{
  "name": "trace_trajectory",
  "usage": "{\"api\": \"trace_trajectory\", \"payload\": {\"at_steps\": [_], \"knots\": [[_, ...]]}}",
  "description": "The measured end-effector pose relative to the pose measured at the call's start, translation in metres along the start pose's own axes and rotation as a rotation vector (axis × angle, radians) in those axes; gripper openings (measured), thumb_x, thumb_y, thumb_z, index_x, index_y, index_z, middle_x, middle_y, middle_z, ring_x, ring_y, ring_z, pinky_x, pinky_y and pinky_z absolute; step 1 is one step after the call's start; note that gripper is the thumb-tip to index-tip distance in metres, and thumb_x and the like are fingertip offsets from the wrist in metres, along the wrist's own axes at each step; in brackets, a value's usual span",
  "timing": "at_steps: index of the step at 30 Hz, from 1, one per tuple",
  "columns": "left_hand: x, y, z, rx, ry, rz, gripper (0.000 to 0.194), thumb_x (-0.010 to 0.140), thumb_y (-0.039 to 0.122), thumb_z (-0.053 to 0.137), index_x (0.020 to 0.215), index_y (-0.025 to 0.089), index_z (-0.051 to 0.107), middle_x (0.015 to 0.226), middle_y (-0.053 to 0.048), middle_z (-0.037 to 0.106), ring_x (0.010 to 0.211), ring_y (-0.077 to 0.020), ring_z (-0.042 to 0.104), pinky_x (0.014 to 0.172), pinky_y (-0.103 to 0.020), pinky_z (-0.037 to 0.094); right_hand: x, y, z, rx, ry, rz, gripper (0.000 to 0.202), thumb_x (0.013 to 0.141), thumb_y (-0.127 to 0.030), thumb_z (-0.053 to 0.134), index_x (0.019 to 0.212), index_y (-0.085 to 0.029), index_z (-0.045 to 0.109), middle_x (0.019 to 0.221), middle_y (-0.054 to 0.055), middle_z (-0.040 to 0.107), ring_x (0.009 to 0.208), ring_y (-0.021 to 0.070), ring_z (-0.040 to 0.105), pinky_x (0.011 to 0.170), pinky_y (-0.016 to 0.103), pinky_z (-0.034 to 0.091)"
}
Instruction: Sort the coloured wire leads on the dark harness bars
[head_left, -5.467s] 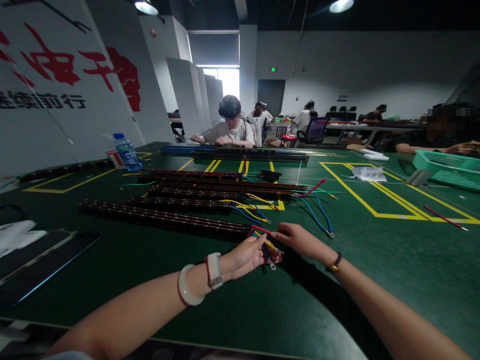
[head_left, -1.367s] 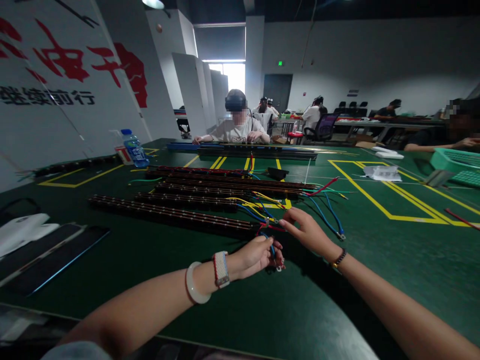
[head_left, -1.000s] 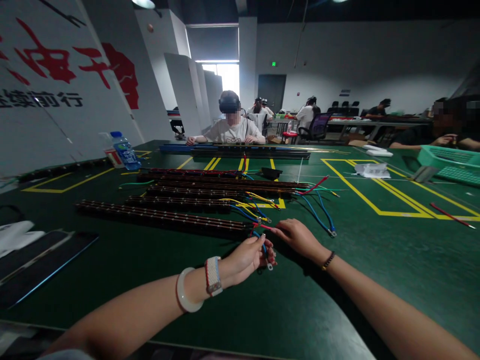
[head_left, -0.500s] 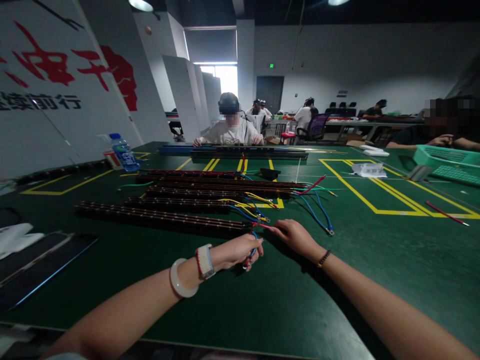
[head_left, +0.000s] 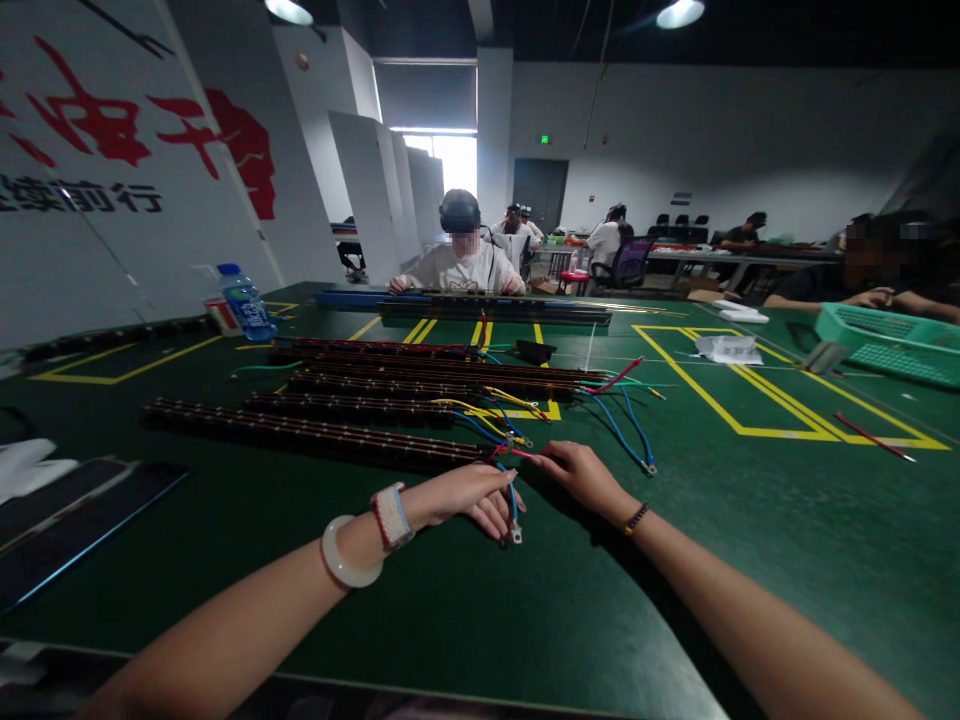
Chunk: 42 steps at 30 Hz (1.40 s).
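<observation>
My left hand (head_left: 480, 492) is open, palm turned to the right, with its fingers spread. A blue wire (head_left: 514, 505) with a metal ring terminal hangs past its thumb tip and in front of its fingers; whether they touch is unclear. My right hand (head_left: 576, 468) pinches a red wire (head_left: 524, 455) at the right end of the nearest dark strip (head_left: 315, 432), which carries several copper-coloured lines. Yellow wires (head_left: 491, 411) and another blue wire (head_left: 480, 428) with terminals lie just beyond my hands, by the neighbouring strips (head_left: 352, 404).
More strips (head_left: 420, 372) lie behind, with blue wires (head_left: 616, 430) reaching right. A loose red wire (head_left: 874, 436), a green basket (head_left: 892, 340) and a plastic packet (head_left: 727, 349) are on the right. A bottle (head_left: 247, 305) and a dark tablet-like panel (head_left: 90, 530) stand left. A co-worker (head_left: 465, 262) sits opposite.
My left hand has opened its fingers from around the wires, and the blue wire's terminal now hangs in sight. My right hand still pinches the red wire. The view has shifted slightly.
</observation>
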<state>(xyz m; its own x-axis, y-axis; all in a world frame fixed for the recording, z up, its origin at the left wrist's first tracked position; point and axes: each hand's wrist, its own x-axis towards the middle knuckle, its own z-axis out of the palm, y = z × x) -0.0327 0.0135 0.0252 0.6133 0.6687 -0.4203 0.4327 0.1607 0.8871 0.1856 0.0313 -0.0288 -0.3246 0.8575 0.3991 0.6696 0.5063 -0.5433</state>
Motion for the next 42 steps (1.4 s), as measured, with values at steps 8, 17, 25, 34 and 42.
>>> {"api": "trace_trajectory", "payload": {"at_steps": [8,17,25,34,42], "knots": [[0.001,-0.013,-0.001,0.032,-0.037,0.027,0.048,0.078,0.058,0.051,0.083,0.011,0.052,0.068,-0.014,0.066,0.059,-0.0202,0.064,0.054,-0.029,0.05,-0.005,-0.023,-0.01,0.198,0.157,-0.273,0.045,0.09,-0.04,0.049,0.129,-0.018,0.046,0.121,0.009,0.046,0.11,0.011,0.047,0.098,0.026,0.042],[-0.004,-0.008,0.003,0.041,0.005,0.035,0.053,0.076,0.06,0.05,0.082,0.008,0.058,0.07,-0.015,0.064,0.055,-0.0185,0.061,0.053,-0.029,0.048,-0.018,-0.063,-0.009,0.213,0.155,-0.385,0.029,0.088,-0.039,0.054,0.106,-0.016,0.058,0.107,0.006,0.056,0.104,0.0104,0.049,0.094,0.025,0.04],[0.002,-0.01,0.001,0.047,-0.006,-0.012,0.044,0.085,0.05,0.045,0.085,0.007,0.053,0.069,-0.016,0.065,0.057,-0.0201,0.064,0.053,-0.029,0.049,-0.006,-0.044,-0.022,0.31,0.19,-0.057,0.024,0.084,-0.032,0.055,0.1,-0.014,0.061,0.1,0.004,0.058,0.093,0.0091,0.053,0.086,0.022,0.042],[0.001,-0.007,0.0,0.05,-0.008,-0.011,0.042,0.089,0.048,0.042,0.089,0.008,0.052,0.07,-0.015,0.065,0.058,-0.0186,0.064,0.052,-0.026,0.049,0.0,-0.008,-0.018,0.328,-0.063,0.058,0.046,0.076,-0.022,0.063,0.121,-0.018,0.055,0.121,0.006,0.05,0.111,0.0124,0.049,0.103,0.029,0.038],[0.007,-0.017,-0.004,0.029,-0.029,0.004,0.045,0.087,0.054,0.043,0.091,0.009,0.049,0.068,-0.013,0.065,0.056,-0.0186,0.064,0.05,-0.026,0.05,-0.001,0.003,-0.006,0.17,-0.268,0.151,0.04,0.079,-0.041,0.06,0.107,-0.011,0.06,0.088,0.005,0.059,0.072,0.0064,0.051,0.063,0.014,0.037]]}}
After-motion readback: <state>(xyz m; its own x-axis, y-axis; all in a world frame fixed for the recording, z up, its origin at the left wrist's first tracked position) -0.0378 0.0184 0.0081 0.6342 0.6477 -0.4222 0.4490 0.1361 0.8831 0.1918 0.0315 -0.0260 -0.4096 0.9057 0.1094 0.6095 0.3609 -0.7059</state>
